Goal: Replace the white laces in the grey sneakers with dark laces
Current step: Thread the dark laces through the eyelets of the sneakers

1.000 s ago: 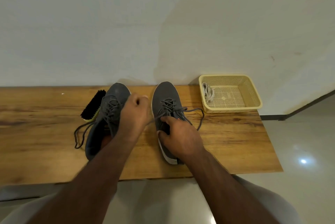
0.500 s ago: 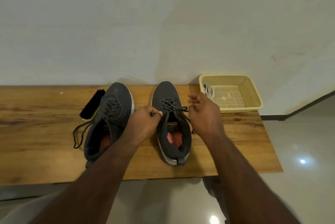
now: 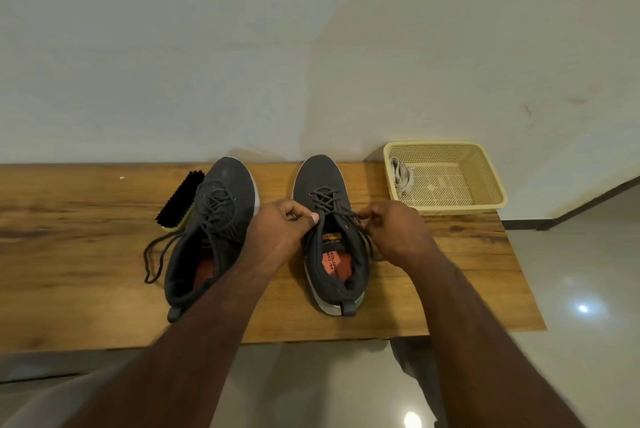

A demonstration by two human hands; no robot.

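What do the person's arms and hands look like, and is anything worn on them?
Both forearms are bare as far as the picture shows: no sleeve reaches into view. The left hand and the right hand wear no gloves, and no watch, bracelet or ring is visible. A short pale thumbnail shows on the left hand. Nothing is marked or taped on either arm.

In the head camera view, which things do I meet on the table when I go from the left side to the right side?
Shoe brush → left sneaker → left hand → right sneaker → right hand → yellow basket holding the white laces.
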